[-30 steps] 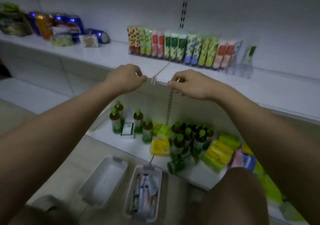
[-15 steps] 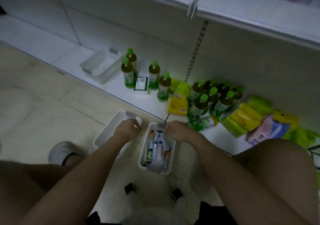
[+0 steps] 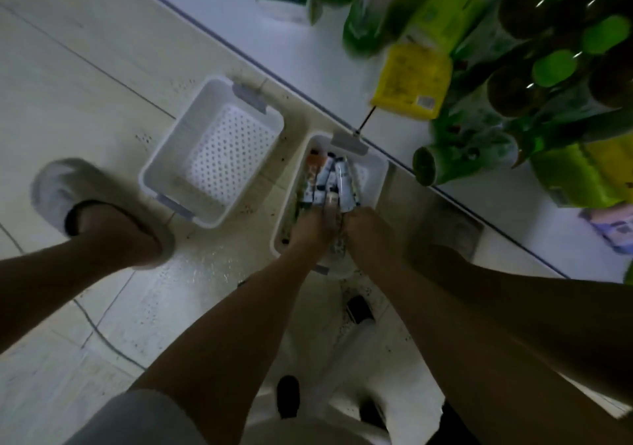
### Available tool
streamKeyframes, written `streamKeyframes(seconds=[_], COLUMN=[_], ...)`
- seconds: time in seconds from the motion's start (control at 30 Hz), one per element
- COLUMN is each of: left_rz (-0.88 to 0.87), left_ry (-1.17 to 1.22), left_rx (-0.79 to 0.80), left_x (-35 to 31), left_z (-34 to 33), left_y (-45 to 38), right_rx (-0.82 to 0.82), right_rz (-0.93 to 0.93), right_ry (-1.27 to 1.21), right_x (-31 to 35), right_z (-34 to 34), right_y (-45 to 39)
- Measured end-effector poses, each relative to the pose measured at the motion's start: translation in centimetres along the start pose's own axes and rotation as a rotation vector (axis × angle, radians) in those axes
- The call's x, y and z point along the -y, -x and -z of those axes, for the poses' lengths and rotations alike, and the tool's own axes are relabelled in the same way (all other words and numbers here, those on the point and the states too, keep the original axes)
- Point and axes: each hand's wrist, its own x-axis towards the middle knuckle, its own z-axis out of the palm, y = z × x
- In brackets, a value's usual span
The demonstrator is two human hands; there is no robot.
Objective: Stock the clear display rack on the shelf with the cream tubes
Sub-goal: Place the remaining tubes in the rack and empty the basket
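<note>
A white basket (image 3: 376, 174) on the floor holds several cream tubes (image 3: 330, 181), white, grey and orange. Both hands reach down into its near end. My left hand (image 3: 310, 227) and my right hand (image 3: 364, 227) lie side by side over the tubes, fingers curled down among them. The blur hides whether either hand has closed on a tube. The clear display rack is out of view.
An empty white perforated basket (image 3: 212, 150) sits left of the full one. My shoe (image 3: 85, 201) stands at the left. The bottom shelf (image 3: 342, 50) carries green-capped bottles (image 3: 513, 88), a yellow packet (image 3: 412, 79) and green packs (image 3: 582, 174).
My hands dropped from the upper shelf edge to the floor basket and now sit inside it on the tubes. The view tilted down, so the rack left the frame.
</note>
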Motion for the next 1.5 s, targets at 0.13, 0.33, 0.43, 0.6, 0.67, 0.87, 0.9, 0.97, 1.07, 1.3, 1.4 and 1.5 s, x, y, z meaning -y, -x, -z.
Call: streamKeyframes(seconds=[0.13, 0.33, 0.43, 0.6, 0.67, 0.87, 0.9, 0.97, 1.07, 1.3, 1.4, 1.5], left_rz=[0.056, 0.026, 0.026, 0.050, 0.024, -0.189, -0.241, -0.318, -0.411, -0.667, -0.778, -0.902], left_ry=[0.070, 0.120, 0.170, 0.196, 0.121, 0.172, 0.179, 0.212, 0.259, 0.409, 0.383, 0.343], left_rx=[-0.053, -0.059, -0.082, -0.041, -0.041, -0.006, -0.005, 0.014, -0.042, -0.055, -0.028, -0.012], left_x=[-1.1, -1.6, -0.6, 1.7, 2.1, 0.7, 0.4, -0.5, -2.1, -9.8, -13.7, -17.5], left_z=[-2.5, -2.2, -1.2, 0.8, 2.0, 6.6, 7.6, 9.6, 13.0, 20.6, 23.5, 26.0], left_y=[-0.8, -0.2, 1.1, 2.1, 2.3, 4.5, 5.0, 6.2, 8.0, 14.9, 19.3, 24.3], right_rx=[-0.124, -0.102, -0.079, -0.066, -0.029, 0.031, 0.037, 0.023, -0.066, -0.332, -0.464, -0.544], right_rz=[-0.076, -0.144, -0.229, -0.245, -0.223, -0.194, -0.181, -0.143, -0.056, 0.135, 0.214, 0.296], right_ry=[-0.199, -0.280, -0.308, -0.325, -0.351, -0.577, -0.601, -0.607, -0.620, -0.644, -0.543, -0.469], right_x=[-0.4, -0.3, 0.4, 1.2, 1.3, 1.3, 1.1, 0.4, -0.9, -1.7, -1.4, -1.0], right_z=[0.1, 1.4, 0.8, 0.5, 1.0, 3.8, 4.8, 7.2, 11.4, 21.4, 25.4, 29.1], right_y=[-2.5, -5.9, -7.5, -7.8, -7.2, -4.0, -3.2, -1.4, 1.7, 11.5, 16.8, 22.2])
